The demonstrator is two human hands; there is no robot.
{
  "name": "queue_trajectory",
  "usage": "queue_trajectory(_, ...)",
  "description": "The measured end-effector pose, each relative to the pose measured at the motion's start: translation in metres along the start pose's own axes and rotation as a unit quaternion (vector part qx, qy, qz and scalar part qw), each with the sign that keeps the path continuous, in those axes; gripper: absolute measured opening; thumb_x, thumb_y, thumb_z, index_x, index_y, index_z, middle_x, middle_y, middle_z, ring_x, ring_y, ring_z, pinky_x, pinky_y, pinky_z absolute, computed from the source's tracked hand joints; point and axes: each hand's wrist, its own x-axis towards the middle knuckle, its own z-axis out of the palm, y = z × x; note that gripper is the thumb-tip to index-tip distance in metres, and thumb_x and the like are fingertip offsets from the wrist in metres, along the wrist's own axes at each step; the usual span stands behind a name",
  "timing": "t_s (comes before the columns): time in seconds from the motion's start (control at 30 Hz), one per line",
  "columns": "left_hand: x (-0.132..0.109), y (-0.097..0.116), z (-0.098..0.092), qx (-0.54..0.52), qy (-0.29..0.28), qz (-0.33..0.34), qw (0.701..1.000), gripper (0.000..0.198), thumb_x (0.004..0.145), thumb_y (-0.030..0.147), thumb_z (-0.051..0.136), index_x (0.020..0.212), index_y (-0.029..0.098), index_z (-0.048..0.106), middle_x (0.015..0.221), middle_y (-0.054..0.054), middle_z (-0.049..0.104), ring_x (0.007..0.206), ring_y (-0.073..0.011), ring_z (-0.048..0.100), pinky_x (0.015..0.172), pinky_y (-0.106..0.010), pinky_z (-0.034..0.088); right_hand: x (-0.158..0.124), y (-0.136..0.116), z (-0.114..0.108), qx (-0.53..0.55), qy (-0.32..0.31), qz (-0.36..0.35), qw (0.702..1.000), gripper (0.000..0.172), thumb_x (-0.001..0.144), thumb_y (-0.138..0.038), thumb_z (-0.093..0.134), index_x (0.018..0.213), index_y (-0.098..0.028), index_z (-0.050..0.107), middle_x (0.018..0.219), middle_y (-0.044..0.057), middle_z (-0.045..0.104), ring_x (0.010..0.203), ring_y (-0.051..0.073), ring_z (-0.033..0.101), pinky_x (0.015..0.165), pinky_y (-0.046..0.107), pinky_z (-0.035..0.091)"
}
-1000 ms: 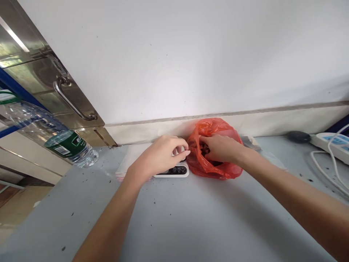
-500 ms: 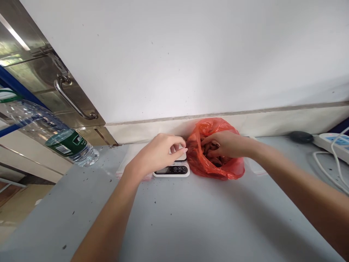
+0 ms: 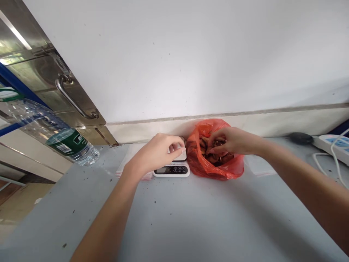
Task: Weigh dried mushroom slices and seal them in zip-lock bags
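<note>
My left hand (image 3: 160, 153) is held over a small white digital scale (image 3: 185, 171), its fingers curled in and the thumb near the fingertips. Whatever it may hold is hidden; it covers much of the weighing plate. A red plastic bag (image 3: 195, 163) stands open just right of the scale. Brown dried pieces (image 3: 218, 160) fill its bottom. Reaching into the bag mouth, my right hand (image 3: 229, 142) has thumb and fingers closed together among the pieces, at the left part of the heap.
Flat clear plastic bags (image 3: 131, 154) lie left of the scale, and more clear plastic (image 3: 259, 165) lies right of the red bag. A large water bottle (image 3: 71, 142) is at the left. A power strip (image 3: 335, 143) with white cable and a black object (image 3: 301, 137) are far right.
My right hand has lifted slightly and shifted right within the red bag, and its fingers have drawn together. My left hand has hardly moved.
</note>
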Motion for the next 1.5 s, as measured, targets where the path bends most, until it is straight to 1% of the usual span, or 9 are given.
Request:
queue_trajectory(0.3, 0.000, -0.008, -0.009, 0.009, -0.015, -0.016, 1.000, 0.024, 0.095, 0.038, 0.057, 0.095, 0.023, 0.075, 0.093, -0.001, 0.077, 0.080, -0.0180, 0.067, 0.068, -0.026, 0.050, -0.016, -0.006, -0.031, 0.095, -0.038, -0.024, 0.994, 0.039, 0.060, -0.058, 0.081, 0.078, -0.024, 0.073, 0.072, 0.004, 0.069, 0.071, 0.023, 0.066, 0.061, 0.033, 0.050)
queue_trajectory(0.47, -0.009, -0.024, -0.032, 0.031, -0.035, -0.083, 0.995, 0.040, 0.094, 0.052, 0.058, 0.120, 0.026, 0.075, 0.115, -0.005, 0.078, 0.103, -0.0248, 0.072, 0.085, -0.032, 0.055, -0.016, -0.028, -0.034, 0.132, -0.052, -0.084, 0.986, 0.039, 0.064, -0.057, 0.083, 0.084, -0.024, 0.077, 0.081, 0.004, 0.073, 0.074, 0.021, 0.067, 0.066, 0.034, 0.053)
queue_trajectory(0.6, -0.018, -0.039, -0.048, 0.067, -0.045, -0.157, 0.984, 0.051, 0.095, 0.057, 0.054, 0.133, 0.027, 0.070, 0.128, -0.007, 0.075, 0.117, -0.0285, 0.070, 0.095, -0.034, 0.054, 0.002, -0.054, -0.019, 0.153, -0.052, -0.132, 0.978, 0.034, 0.068, -0.051, 0.081, 0.087, -0.023, 0.077, 0.092, 0.004, 0.075, 0.080, 0.020, 0.067, 0.070, 0.033, 0.052)
queue_trajectory(0.7, -0.021, -0.048, -0.052, 0.083, -0.087, -0.196, 0.973, 0.057, 0.096, 0.057, 0.051, 0.144, 0.028, 0.063, 0.134, -0.007, 0.072, 0.124, -0.0295, 0.067, 0.100, -0.035, 0.053, 0.023, -0.074, -0.001, 0.133, -0.078, -0.132, 0.979, 0.025, 0.072, -0.043, 0.080, 0.087, -0.023, 0.076, 0.090, 0.003, 0.074, 0.075, 0.017, 0.065, 0.064, 0.031, 0.047)
queue_trajectory(0.8, -0.018, -0.056, -0.047, 0.094, -0.132, -0.220, 0.962, 0.065, 0.097, 0.054, 0.052, 0.156, 0.028, 0.050, 0.142, -0.009, 0.068, 0.125, -0.0293, 0.066, 0.103, -0.036, 0.052, 0.043, -0.087, 0.019, 0.106, -0.104, -0.130, 0.980, 0.014, 0.073, -0.032, 0.078, 0.079, -0.022, 0.073, 0.085, 0.002, 0.073, 0.071, 0.015, 0.062, 0.062, 0.029, 0.044)
queue_trajectory(0.93, -0.011, -0.063, -0.033, 0.094, -0.123, -0.185, 0.971, 0.079, 0.095, 0.048, 0.061, 0.166, 0.029, 0.033, 0.166, -0.009, 0.047, 0.131, -0.0300, 0.063, 0.104, -0.033, 0.051, 0.060, -0.087, 0.040, 0.117, -0.134, -0.095, 0.979, 0.013, 0.070, -0.025, 0.077, 0.076, -0.021, 0.066, 0.071, -0.001, 0.068, 0.064, 0.014, 0.060, 0.059, 0.028, 0.045)
queue_trajectory(1.2, -0.002, -0.067, -0.018, 0.071, -0.141, -0.108, 0.982, 0.075, 0.088, 0.034, 0.071, 0.159, 0.027, 0.047, 0.145, -0.009, 0.063, 0.119, -0.0278, 0.065, 0.098, -0.032, 0.052, 0.067, -0.070, 0.054, 0.171, -0.125, -0.075, 0.974, 0.042, 0.072, -0.032, 0.087, 0.083, -0.025, 0.047, 0.069, -0.003, 0.067, 0.063, 0.015, 0.063, 0.057, 0.026, 0.050)
queue_trajectory(1.33, -0.001, -0.066, -0.020, 0.076, -0.141, -0.101, 0.982, 0.071, 0.089, 0.037, 0.069, 0.156, 0.022, 0.050, 0.134, -0.010, 0.068, 0.111, -0.0277, 0.065, 0.092, -0.032, 0.052, 0.062, -0.072, 0.050, 0.127, -0.068, -0.067, 0.987, 0.034, 0.082, -0.030, 0.078, 0.086, -0.025, 0.045, 0.058, -0.005, 0.062, 0.060, 0.016, 0.062, 0.055, 0.026, 0.044)
queue_trajectory(1.5, -0.003, -0.062, -0.024, 0.076, -0.154, -0.106, 0.979, 0.067, 0.089, 0.044, 0.065, 0.153, 0.028, 0.053, 0.131, -0.006, 0.069, 0.108, -0.0265, 0.066, 0.087, -0.030, 0.052, 0.056, -0.069, 0.042, 0.084, -0.021, -0.096, 0.992, 0.018, 0.089, -0.030, 0.065, 0.084, -0.024, 0.048, 0.067, -0.002, 0.065, 0.064, 0.017, 0.063, 0.060, 0.028, 0.042)
